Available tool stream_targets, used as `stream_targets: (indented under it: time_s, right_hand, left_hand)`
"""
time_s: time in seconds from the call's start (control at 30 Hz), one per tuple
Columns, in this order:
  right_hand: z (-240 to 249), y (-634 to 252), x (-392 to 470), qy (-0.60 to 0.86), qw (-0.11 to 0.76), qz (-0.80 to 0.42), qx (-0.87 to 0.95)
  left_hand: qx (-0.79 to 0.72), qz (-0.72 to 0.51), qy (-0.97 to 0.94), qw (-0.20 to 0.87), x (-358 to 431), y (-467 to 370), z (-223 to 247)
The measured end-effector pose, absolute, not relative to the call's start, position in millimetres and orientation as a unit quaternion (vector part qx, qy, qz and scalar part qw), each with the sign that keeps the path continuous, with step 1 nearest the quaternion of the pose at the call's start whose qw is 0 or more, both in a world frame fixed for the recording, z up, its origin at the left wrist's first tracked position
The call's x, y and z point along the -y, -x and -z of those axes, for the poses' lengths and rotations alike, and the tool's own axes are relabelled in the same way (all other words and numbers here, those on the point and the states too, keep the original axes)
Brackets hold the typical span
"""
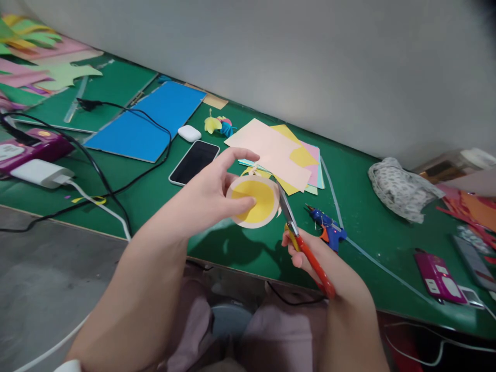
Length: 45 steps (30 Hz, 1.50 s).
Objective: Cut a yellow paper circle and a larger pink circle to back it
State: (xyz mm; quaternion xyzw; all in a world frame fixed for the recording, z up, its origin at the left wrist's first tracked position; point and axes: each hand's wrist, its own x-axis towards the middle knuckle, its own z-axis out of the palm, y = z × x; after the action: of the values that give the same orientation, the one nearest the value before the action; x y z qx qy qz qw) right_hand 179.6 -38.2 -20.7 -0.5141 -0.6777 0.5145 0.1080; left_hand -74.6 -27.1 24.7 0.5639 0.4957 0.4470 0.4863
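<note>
My left hand (219, 194) pinches a round paper piece, a yellow paper circle (260, 206) lying on a slightly larger pale pink one (267, 221), thumb on top. In my right hand (310, 256) is a pair of scissors (314, 266) with red and yellow handles. Their blades touch or come very near the right edge of the disc, where thin paper trimmings curl off. Both hands are held above the green table's front edge. Just beyond the disc lies a stack of coloured paper sheets (267, 147), pale pink on top.
A blue glue gun (329, 227) with a clear glue stick lies close to the right hand. Left of the paper are a phone (195, 163), a white earbud case (189, 133) and a blue board (151, 121). Cables and a purple power strip (34, 150) occupy the left side.
</note>
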Motion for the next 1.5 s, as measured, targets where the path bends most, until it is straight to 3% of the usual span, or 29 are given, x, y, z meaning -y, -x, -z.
stream_targets:
  time_s: [1.23,1.4,1.5]
  right_hand:
    - [29,-199,29,0.534,0.075,-0.529,0.655]
    - [26,-200,28,0.523,0.099,-0.542,0.65]
    - [27,-199,28,0.521,0.159,-0.546,0.637]
  left_hand:
    - [-0.488,-0.371,-0.609,0.503,24,85,-24]
    - [-0.494,-0.35,-0.611,0.51,24,86,-26]
    - [-0.493,-0.356,-0.604,0.515,23,84,-24]
